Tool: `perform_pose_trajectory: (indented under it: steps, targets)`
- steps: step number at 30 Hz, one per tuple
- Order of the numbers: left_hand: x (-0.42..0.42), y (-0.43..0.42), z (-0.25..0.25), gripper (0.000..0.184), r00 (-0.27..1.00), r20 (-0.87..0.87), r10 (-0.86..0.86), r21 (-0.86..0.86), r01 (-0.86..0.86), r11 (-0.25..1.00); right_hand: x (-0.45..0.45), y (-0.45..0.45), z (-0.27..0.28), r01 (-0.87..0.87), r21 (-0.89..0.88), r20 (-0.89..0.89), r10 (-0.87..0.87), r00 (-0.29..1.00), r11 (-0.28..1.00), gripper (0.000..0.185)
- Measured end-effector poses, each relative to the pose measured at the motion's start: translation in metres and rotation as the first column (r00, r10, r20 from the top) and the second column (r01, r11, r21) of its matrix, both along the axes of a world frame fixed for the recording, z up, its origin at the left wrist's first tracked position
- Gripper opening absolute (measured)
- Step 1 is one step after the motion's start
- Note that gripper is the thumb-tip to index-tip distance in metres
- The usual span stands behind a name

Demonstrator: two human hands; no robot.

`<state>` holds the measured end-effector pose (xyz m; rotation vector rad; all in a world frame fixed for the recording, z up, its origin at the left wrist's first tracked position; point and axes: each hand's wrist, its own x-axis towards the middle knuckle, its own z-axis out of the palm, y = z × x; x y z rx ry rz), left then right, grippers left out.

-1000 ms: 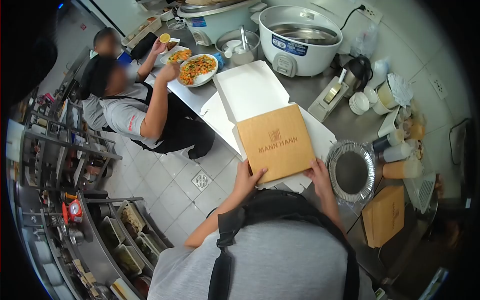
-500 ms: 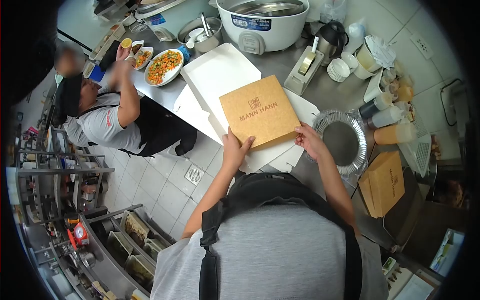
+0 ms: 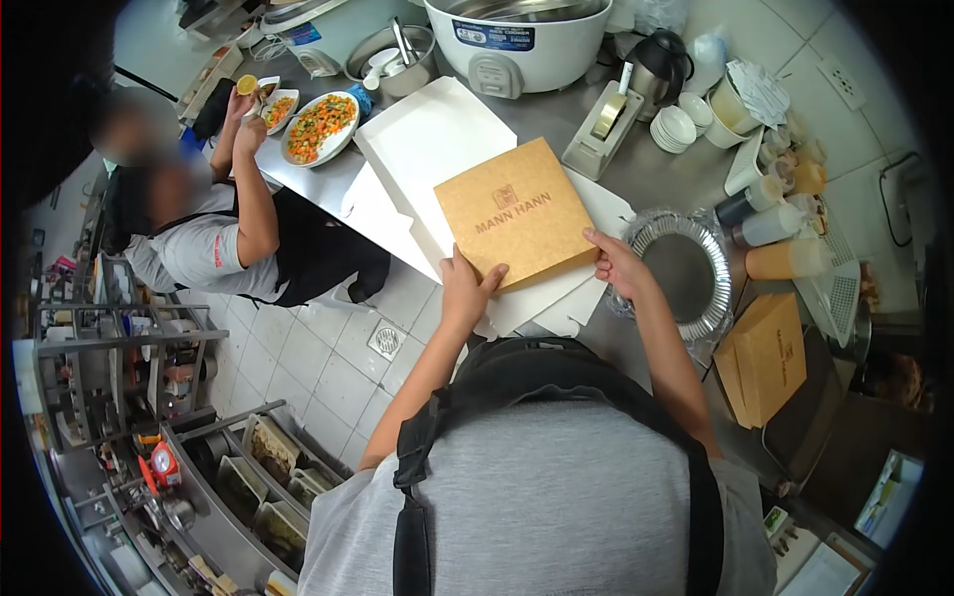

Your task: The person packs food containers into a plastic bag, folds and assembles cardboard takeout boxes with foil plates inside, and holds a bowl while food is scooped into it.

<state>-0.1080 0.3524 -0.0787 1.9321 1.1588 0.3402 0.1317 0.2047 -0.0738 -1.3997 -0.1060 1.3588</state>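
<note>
A brown cardboard takeout box (image 3: 517, 223) printed "MANN HANN" is held between my two hands, its lid facing up. My left hand (image 3: 467, 283) grips its near left corner, thumb on top. At the near right corner, my right hand (image 3: 616, 260) pinches the edge between thumb and fingers. Beneath and behind the brown box lies an open white cardboard box (image 3: 427, 129) with its flaps spread. Foil trays (image 3: 686, 238) in clear plastic rest just right of my right hand.
A tape dispenser (image 3: 604, 129) and a large rice cooker (image 3: 522, 45) stand at the back. More brown boxes (image 3: 765, 358), sauce bottles (image 3: 770, 224) and small white bowls (image 3: 674, 129) are on the right. At the left, a co-worker (image 3: 224, 219) stands by a plate of diced vegetables (image 3: 323, 129).
The brown box has shifted slightly in my hands, and its near edge looks a little more tilted. The co-worker's hands have moved near the small dishes.
</note>
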Motion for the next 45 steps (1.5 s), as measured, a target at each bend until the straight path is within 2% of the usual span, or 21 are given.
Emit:
perform_pose_trajectory:
  steps: [4,13,14,16,17,19,22,23,24,26,29,31,32,35,36,37,39,41,42,43,45]
  targets:
    - [0.0,-0.001,-0.006,0.09,1.0,0.02,0.003,0.015,-0.003,1.0,0.006,0.001,-0.008,-0.022,-0.035,0.01,0.022,1.0,0.999,0.033]
    - [0.01,-0.003,-0.002,0.085,0.997,-0.032,0.067,-0.007,-0.067,0.998,0.01,-0.003,-0.017,0.078,0.039,-0.169,-0.07,0.983,0.996,0.03]
    - [0.012,-0.003,-0.004,0.082,0.986,0.144,0.08,-0.129,-0.062,0.99,0.012,-0.005,-0.016,0.048,0.049,-0.164,-0.039,0.986,0.998,0.032]
    - [0.013,-0.001,-0.008,0.076,0.87,0.466,0.162,-0.349,0.013,0.937,0.015,-0.006,-0.016,0.006,0.04,-0.12,-0.001,0.993,0.999,0.036]
    - [0.015,-0.003,-0.011,0.073,0.868,0.451,0.208,-0.378,-0.025,0.925,0.015,-0.006,-0.016,-0.014,0.037,-0.098,0.017,0.995,0.999,0.039]
    - [0.021,-0.01,-0.015,0.068,0.859,0.426,0.286,-0.429,-0.086,0.899,0.006,-0.015,-0.011,0.015,0.001,0.118,-0.015,0.993,1.0,0.044]
    - [0.019,-0.021,0.032,0.054,0.735,0.594,0.328,-0.549,0.072,0.833,-0.014,-0.024,0.021,0.139,0.035,0.313,-0.143,0.939,0.99,0.05]
    - [0.017,-0.022,0.04,0.052,0.762,0.588,0.272,-0.499,0.077,0.863,-0.021,-0.036,0.028,0.205,0.053,0.355,-0.21,0.911,0.977,0.051]
    - [0.016,-0.021,0.046,0.051,0.787,0.583,0.203,-0.449,0.104,0.887,-0.019,-0.049,0.017,0.2,0.186,0.301,-0.25,0.92,0.962,0.049]
    - [0.025,-0.024,0.057,0.049,0.788,0.609,0.094,-0.391,0.195,0.9,-0.035,-0.062,0.033,0.3,0.463,0.143,-0.405,0.903,0.834,0.048]
    - [0.048,-0.041,0.082,0.046,0.69,0.723,0.04,-0.395,0.365,0.843,-0.049,-0.09,0.06,0.463,0.505,0.197,-0.619,0.76,0.729,0.044]
    - [0.061,-0.056,0.091,0.044,0.686,0.727,0.011,-0.435,0.449,0.781,-0.055,-0.115,0.076,0.512,0.499,0.226,-0.676,0.701,0.699,0.043]
    - [0.067,-0.066,0.101,0.051,0.69,0.723,-0.011,-0.471,0.505,0.723,-0.055,-0.13,0.078,0.535,0.492,0.229,-0.695,0.682,0.687,0.045]
    - [0.08,-0.099,0.121,0.067,0.649,0.733,-0.205,-0.412,0.663,0.625,-0.061,-0.171,0.078,0.689,0.473,0.191,-0.827,0.528,0.549,0.05]
    - [0.082,-0.111,0.122,0.082,0.625,0.723,-0.294,-0.295,0.664,0.687,-0.062,-0.187,0.076,0.766,0.441,0.14,-0.878,0.457,0.469,0.052]
    - [0.084,-0.12,0.122,0.089,0.564,0.712,-0.417,-0.075,0.653,0.754,-0.062,-0.207,0.071,0.802,0.461,0.113,-0.922,0.371,0.379,0.052]
    - [0.075,-0.132,0.167,0.089,0.437,0.558,-0.706,0.407,0.597,0.691,-0.057,-0.257,0.058,0.841,0.502,0.055,-0.977,0.204,0.204,0.05]
    - [0.051,-0.138,0.21,0.079,0.19,0.563,-0.805,0.599,0.577,0.555,-0.053,-0.312,0.049,0.855,0.507,0.1,-0.993,0.063,0.106,0.051]
    - [0.037,-0.14,0.238,0.07,-0.022,0.533,-0.846,0.674,0.614,0.41,-0.047,-0.335,0.043,0.89,0.451,0.163,-0.987,-0.008,0.067,0.053]
    - [0.021,-0.143,0.255,0.056,-0.137,0.55,-0.824,0.695,0.622,0.36,-0.038,-0.356,0.036,0.916,0.399,0.227,-0.972,-0.062,0.035,0.054]
    - [-0.014,-0.163,0.274,0.032,-0.27,0.737,-0.619,0.618,0.64,0.456,-0.028,-0.412,0.007,0.838,0.295,0.544,-0.802,0.248,0.46,0.064]
